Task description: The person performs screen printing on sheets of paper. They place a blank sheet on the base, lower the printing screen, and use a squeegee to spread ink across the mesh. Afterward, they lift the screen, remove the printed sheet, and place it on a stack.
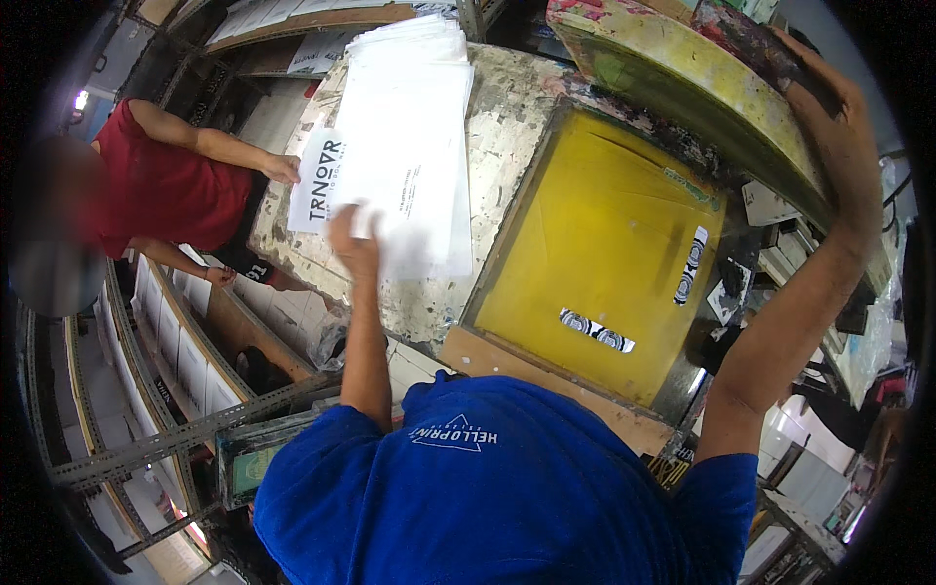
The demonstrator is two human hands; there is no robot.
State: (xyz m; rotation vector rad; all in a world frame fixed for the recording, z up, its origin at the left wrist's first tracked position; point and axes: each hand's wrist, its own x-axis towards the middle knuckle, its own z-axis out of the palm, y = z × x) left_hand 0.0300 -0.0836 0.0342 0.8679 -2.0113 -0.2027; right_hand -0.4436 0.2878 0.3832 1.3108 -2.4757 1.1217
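Observation:
My left hand (356, 244), slightly blurred, is over the near part of a tall stack of white paper (414, 127), its fingers apart and nothing seen in them. My raised right hand (824, 93) grips the far right end of a tilted screen printing frame (682, 78), whose edge is stained yellow and pink. Beneath the frame lies a flat yellow printing bed (585, 234) with two black-and-white patterned strips (597, 331) on it. At the left of the stack, a co-worker's hand (285, 169) holds a white sheet with dark print (317, 180).
A co-worker in a red shirt (175, 175) stands at the left of the paint-stained table (507, 117). Metal racks (175, 439) with white panels fill the lower left. At the right are stacked boards (790, 253) and clear plastic (873, 322).

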